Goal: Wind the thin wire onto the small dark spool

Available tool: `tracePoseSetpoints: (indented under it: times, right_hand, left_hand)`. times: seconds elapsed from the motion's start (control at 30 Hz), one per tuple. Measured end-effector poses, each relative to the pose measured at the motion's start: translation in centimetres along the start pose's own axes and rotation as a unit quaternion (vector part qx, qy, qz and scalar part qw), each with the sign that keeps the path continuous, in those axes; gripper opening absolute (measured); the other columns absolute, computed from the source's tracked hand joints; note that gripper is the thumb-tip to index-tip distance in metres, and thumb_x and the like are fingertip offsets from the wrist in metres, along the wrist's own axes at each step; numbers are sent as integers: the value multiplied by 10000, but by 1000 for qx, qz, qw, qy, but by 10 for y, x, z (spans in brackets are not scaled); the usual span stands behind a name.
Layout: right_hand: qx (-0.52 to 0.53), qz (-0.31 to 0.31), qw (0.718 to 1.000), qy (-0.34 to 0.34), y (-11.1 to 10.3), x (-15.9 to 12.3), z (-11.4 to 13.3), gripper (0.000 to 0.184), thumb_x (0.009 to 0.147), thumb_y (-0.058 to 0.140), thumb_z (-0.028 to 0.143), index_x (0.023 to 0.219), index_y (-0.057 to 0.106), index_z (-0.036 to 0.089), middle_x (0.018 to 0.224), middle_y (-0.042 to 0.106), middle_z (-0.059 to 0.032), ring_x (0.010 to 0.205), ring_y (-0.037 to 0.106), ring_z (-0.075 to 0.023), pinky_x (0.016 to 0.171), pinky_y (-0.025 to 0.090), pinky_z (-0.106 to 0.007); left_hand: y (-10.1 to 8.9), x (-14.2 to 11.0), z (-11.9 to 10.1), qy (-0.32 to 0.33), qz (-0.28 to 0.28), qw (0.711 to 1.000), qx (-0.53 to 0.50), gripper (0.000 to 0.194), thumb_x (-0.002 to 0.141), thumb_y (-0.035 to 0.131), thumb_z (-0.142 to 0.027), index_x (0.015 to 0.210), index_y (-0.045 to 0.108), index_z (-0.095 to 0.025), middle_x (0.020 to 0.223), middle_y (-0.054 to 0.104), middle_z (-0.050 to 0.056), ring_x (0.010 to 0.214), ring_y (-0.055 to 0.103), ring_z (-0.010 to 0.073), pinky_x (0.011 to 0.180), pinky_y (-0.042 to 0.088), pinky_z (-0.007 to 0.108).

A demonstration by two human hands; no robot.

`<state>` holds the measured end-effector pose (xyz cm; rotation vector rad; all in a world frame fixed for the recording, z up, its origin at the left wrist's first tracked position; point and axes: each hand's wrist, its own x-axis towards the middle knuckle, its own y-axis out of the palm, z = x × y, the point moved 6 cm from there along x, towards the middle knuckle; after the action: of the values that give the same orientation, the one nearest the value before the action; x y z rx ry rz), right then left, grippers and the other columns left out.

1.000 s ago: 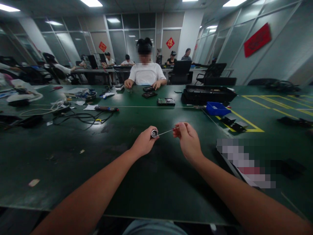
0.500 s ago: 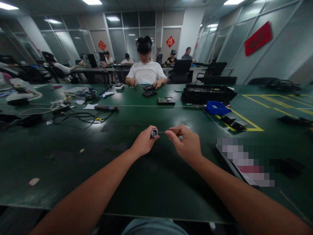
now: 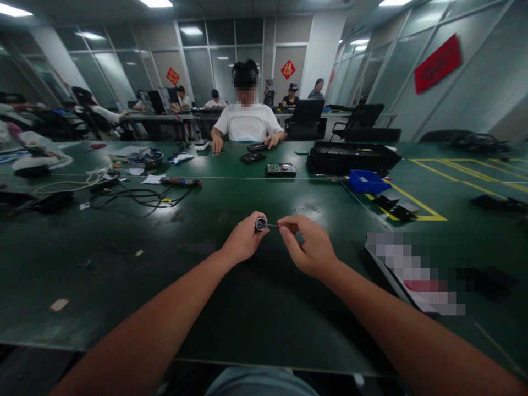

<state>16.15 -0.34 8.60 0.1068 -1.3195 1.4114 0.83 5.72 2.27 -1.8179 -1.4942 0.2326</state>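
My left hand [image 3: 242, 242] is closed around a small dark cylinder [image 3: 260, 224] with a round silver end that faces right. My right hand [image 3: 310, 247] pinches a thin metal rod [image 3: 272, 225] with a reddish end between thumb and forefinger. The rod's tip sits at the cylinder's silver end. Both hands hover just above the green table [image 3: 124, 264] at its middle, a few centimetres apart.
A person in a white shirt [image 3: 247, 124] sits across the table with dark devices [image 3: 252, 158] and a circuit board [image 3: 280, 169]. Cables [image 3: 136, 198] lie at the left. A black case [image 3: 350, 157], a blue tray [image 3: 366, 181] and yellow floor-tape lines [image 3: 424, 212] are at the right.
My right hand has moved left toward my left hand, and far less of the thin rod shows between them. The left hand has stayed still.
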Motion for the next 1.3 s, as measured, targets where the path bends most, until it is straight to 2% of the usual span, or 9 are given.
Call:
tracePoseSetpoints:
  times: [0.17, 0.3, 0.4, 0.5, 0.57, 0.7, 0.83, 1.13, 1.3]
  right_hand:
    - [22, 16, 999, 31, 1, 0, -1, 158, 962, 494, 282, 991, 630, 207, 867, 686, -51, 777, 639, -189, 705, 483, -334]
    - [136, -40, 981, 135, 5, -3, -18, 191, 959, 523, 333, 1081, 617, 221, 936, 701, -56, 855, 669, -199, 768, 508, -354]
    - [258, -97, 934, 227, 11, -5, -40, 215, 952, 527, 391, 1011, 635, 215, 868, 686, -41, 790, 662, -182, 756, 526, -353]
    - [370, -143, 863, 313, 18, -7, -62, 239, 927, 540, 429, 905, 626, 208, 804, 643, -21, 709, 629, -160, 698, 536, -342]
    - [394, -155, 838, 345, 20, -8, -69, 244, 915, 547, 438, 868, 613, 208, 773, 620, -11, 670, 605, -151, 651, 529, -327]
    - [302, -174, 889, 296, 7, -6, -58, 232, 948, 513, 419, 930, 610, 209, 822, 638, -23, 718, 615, -152, 701, 519, -329]
    - [205, -139, 942, 225, 1, -4, -39, 225, 982, 469, 393, 982, 596, 207, 829, 657, -28, 746, 637, -163, 717, 513, -330]
    - [115, -86, 974, 175, 1, -2, -27, 200, 968, 515, 375, 1032, 614, 213, 849, 730, -43, 779, 710, -191, 726, 526, -333]
    - [58, -96, 979, 168, -6, 0, -21, 186, 959, 535, 355, 999, 629, 200, 815, 739, -44, 750, 718, -187, 705, 513, -318]
  left_hand:
    - [1, 0, -1, 0, 7, 1000, 12, 155, 898, 573, -289, 1031, 537, -216, 937, 634, 13, 815, 566, 157, 700, 395, 275]
    - [1, -1, -1, -4, 7, 1000, 13, 166, 901, 566, -265, 1057, 534, -219, 933, 639, 15, 820, 575, 162, 710, 407, 282]
    - [-2, -1, -4, 7, 1, 1000, 22, 163, 894, 564, -229, 1054, 541, -221, 960, 643, 21, 848, 587, 169, 736, 416, 291]
    - [-3, -1, -7, 25, 1, 999, 43, 161, 887, 578, -236, 1045, 548, -229, 984, 643, 26, 863, 589, 178, 745, 419, 299]
    - [-3, -1, -7, 21, 4, 998, 53, 166, 883, 591, -250, 1042, 548, -232, 987, 643, 27, 863, 590, 184, 738, 419, 301]
    - [-3, 0, -6, 7, 5, 999, 42, 155, 889, 584, -254, 1037, 541, -232, 977, 650, 25, 858, 597, 182, 733, 423, 301]
    - [-4, -1, -9, 3, 2, 1000, 28, 161, 889, 577, -231, 1046, 541, -226, 985, 660, 35, 871, 608, 183, 752, 438, 302]
    - [-3, -2, -6, -9, -1, 1000, 22, 176, 891, 580, -248, 1061, 543, -221, 975, 657, 38, 860, 604, 186, 747, 435, 303]
    - [-2, -1, -5, 0, -2, 1000, 18, 172, 891, 581, -254, 1054, 537, -222, 961, 647, 24, 846, 589, 179, 732, 411, 297]
